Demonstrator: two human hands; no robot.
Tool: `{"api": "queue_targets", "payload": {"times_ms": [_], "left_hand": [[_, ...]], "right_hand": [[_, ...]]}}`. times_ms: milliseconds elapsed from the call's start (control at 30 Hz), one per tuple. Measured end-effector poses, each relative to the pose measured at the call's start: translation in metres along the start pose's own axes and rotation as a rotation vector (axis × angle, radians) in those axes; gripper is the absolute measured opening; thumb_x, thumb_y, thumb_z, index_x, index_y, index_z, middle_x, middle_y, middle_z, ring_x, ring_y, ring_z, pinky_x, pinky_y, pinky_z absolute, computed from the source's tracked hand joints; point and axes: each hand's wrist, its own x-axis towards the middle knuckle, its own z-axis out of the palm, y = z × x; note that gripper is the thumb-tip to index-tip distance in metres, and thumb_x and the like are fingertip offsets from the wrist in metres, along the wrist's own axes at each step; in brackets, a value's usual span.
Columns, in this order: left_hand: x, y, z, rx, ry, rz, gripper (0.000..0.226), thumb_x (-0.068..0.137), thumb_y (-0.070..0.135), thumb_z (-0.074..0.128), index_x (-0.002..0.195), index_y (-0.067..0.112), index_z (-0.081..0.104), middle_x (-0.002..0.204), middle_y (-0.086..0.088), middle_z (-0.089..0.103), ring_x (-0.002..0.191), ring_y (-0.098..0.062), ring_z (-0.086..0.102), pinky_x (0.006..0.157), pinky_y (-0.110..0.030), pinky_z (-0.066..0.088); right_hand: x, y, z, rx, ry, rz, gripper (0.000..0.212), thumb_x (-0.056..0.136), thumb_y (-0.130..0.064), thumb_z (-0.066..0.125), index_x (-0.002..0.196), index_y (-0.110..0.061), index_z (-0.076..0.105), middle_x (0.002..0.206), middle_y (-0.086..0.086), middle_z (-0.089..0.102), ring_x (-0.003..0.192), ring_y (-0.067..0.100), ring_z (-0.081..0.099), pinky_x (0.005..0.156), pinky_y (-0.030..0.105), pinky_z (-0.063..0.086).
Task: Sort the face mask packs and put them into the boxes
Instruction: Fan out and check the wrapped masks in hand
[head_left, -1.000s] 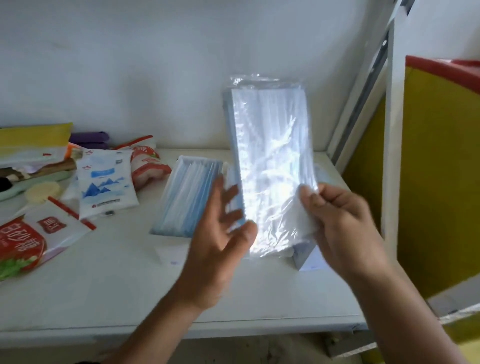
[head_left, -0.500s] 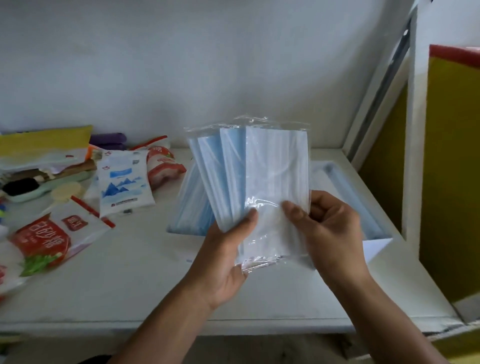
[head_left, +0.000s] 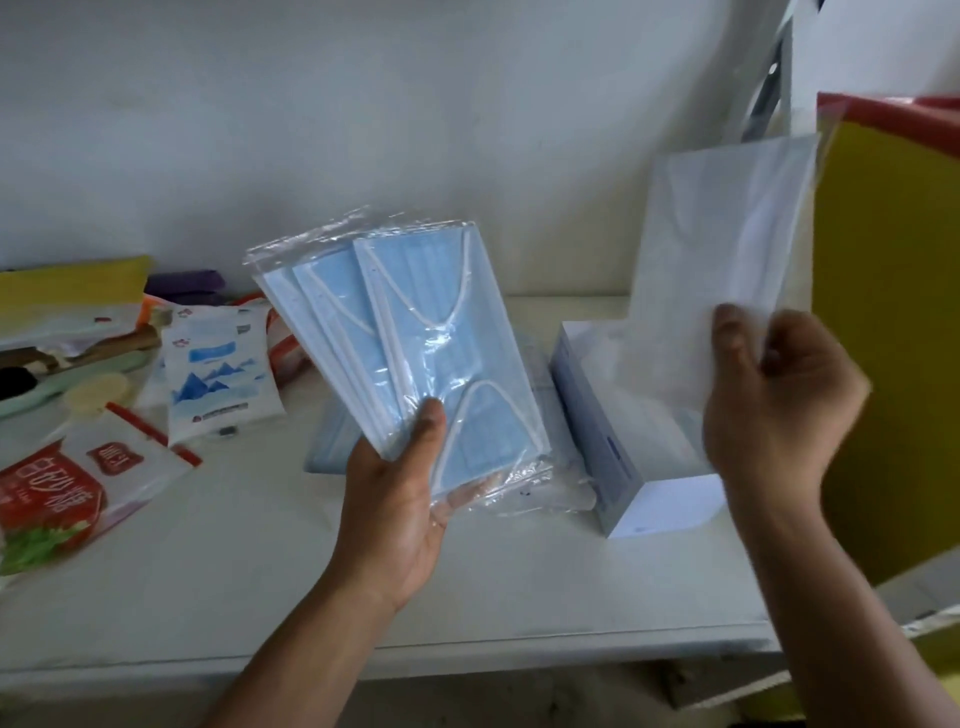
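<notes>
Split since half a second ago: our right hand (head_left: 774, 400) has pulled one mask pack (head_left: 727, 249) off rightward, pinched above the open box (head_left: 613, 457); left hand (head_left: 395, 499) grips three fanned blue packs (head_left: 415, 332) over the tabletop (head_left: 234, 582).

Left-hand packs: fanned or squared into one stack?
Fanned out. The mask packs in the left hand show three staggered blue masks, pinched at the bottom under the thumb. The right hand holds a separate white pack.

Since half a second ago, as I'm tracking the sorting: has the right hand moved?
Yes. The right hand, pinching one white pack, went rightward from the fanned packs in the left hand to over the box, near the yellow panel.
</notes>
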Motion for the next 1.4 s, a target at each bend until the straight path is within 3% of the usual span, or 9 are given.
{"api": "queue_targets", "payload": {"times_ms": [100, 267, 367, 467, 667, 767, 1033, 1167, 1400], "left_hand": [[0.002, 0.002, -0.002, -0.002, 0.017, 0.024, 0.033, 0.089, 0.02, 0.059, 0.121, 0.026, 0.062, 0.107, 0.007, 0.075, 0.098, -0.016, 0.073, 0.065, -0.041, 0.062], [0.002, 0.005, -0.002, 0.011, 0.019, 0.006, 0.042, 0.087, 0.021, 0.06, 0.129, 0.023, 0.06, 0.115, 0.002, 0.073, 0.103, -0.019, 0.072, 0.064, -0.039, 0.061], [0.002, 0.004, -0.003, 0.025, 0.004, -0.015, 0.042, 0.087, 0.021, 0.061, 0.129, 0.021, 0.06, 0.117, 0.0, 0.072, 0.105, -0.022, 0.072, 0.063, -0.038, 0.06], [0.002, 0.002, -0.004, 0.059, -0.025, -0.045, 0.045, 0.084, 0.023, 0.063, 0.129, 0.02, 0.06, 0.118, -0.002, 0.072, 0.106, -0.026, 0.071, 0.063, -0.04, 0.06], [0.002, -0.007, -0.005, 0.12, -0.11, -0.048, 0.045, 0.085, 0.013, 0.073, 0.128, 0.017, 0.059, 0.118, -0.01, 0.07, 0.109, -0.031, 0.069, 0.073, -0.047, 0.06], [0.001, -0.012, -0.005, 0.174, -0.162, -0.012, 0.053, 0.079, 0.007, 0.071, 0.13, 0.014, 0.059, 0.121, -0.015, 0.069, 0.112, -0.035, 0.067, 0.092, -0.057, 0.054], [0.0, -0.007, -0.003, 0.065, -0.083, -0.069, 0.04, 0.083, 0.024, 0.065, 0.123, 0.019, 0.064, 0.115, -0.006, 0.074, 0.105, -0.025, 0.072, 0.077, -0.045, 0.061], [0.005, -0.014, -0.011, 0.269, -0.092, 0.07, 0.039, 0.08, 0.02, 0.08, 0.117, 0.018, 0.069, 0.116, -0.011, 0.073, 0.112, -0.031, 0.068, 0.099, -0.058, 0.05], [0.006, -0.018, -0.013, 0.335, -0.104, 0.099, 0.033, 0.075, 0.03, 0.079, 0.108, 0.03, 0.074, 0.111, -0.007, 0.075, 0.109, -0.028, 0.07, 0.099, -0.058, 0.05]], "right_hand": [[0.011, 0.002, -0.01, -0.317, -0.088, -0.186, 0.026, 0.095, -0.023, 0.063, 0.071, -0.014, 0.058, 0.057, -0.011, 0.05, 0.046, 0.005, 0.041, 0.043, 0.011, 0.03], [0.006, 0.026, -0.005, -0.77, -0.698, 0.042, 0.015, 0.092, -0.032, 0.068, 0.085, -0.019, 0.062, 0.074, 0.0, 0.066, 0.059, 0.012, 0.058, 0.051, 0.023, 0.045], [0.005, 0.027, -0.005, -0.776, -0.663, 0.028, 0.023, 0.091, -0.024, 0.068, 0.112, -0.016, 0.07, 0.091, 0.002, 0.072, 0.071, 0.016, 0.063, 0.06, 0.025, 0.05], [0.007, 0.028, -0.006, -0.776, -0.592, -0.046, 0.016, 0.092, -0.019, 0.066, 0.105, -0.013, 0.073, 0.084, 0.0, 0.07, 0.067, 0.014, 0.062, 0.054, 0.021, 0.046], [-0.004, -0.004, -0.001, -0.032, -0.82, 0.143, 0.029, 0.083, -0.051, 0.072, 0.097, -0.026, 0.071, 0.086, -0.01, 0.074, 0.079, 0.009, 0.071, 0.065, 0.024, 0.059], [-0.03, -0.016, 0.008, 0.311, -0.912, 0.295, 0.034, 0.074, -0.026, 0.084, 0.103, -0.011, 0.072, 0.094, -0.002, 0.078, 0.085, 0.015, 0.076, 0.071, 0.027, 0.061], [-0.035, -0.004, 0.016, 0.321, -0.672, 0.311, 0.011, 0.079, -0.012, 0.079, 0.089, -0.015, 0.075, 0.084, -0.004, 0.079, 0.077, 0.015, 0.076, 0.067, 0.029, 0.061], [-0.037, -0.005, 0.017, 0.343, -0.664, 0.342, 0.021, 0.082, -0.018, 0.076, 0.102, -0.012, 0.073, 0.093, -0.002, 0.078, 0.084, 0.016, 0.076, 0.071, 0.031, 0.06], [-0.04, -0.001, 0.019, 0.333, -0.684, 0.339, 0.038, 0.073, -0.009, 0.085, 0.108, -0.01, 0.07, 0.097, 0.0, 0.078, 0.085, 0.017, 0.076, 0.071, 0.034, 0.062]]}}
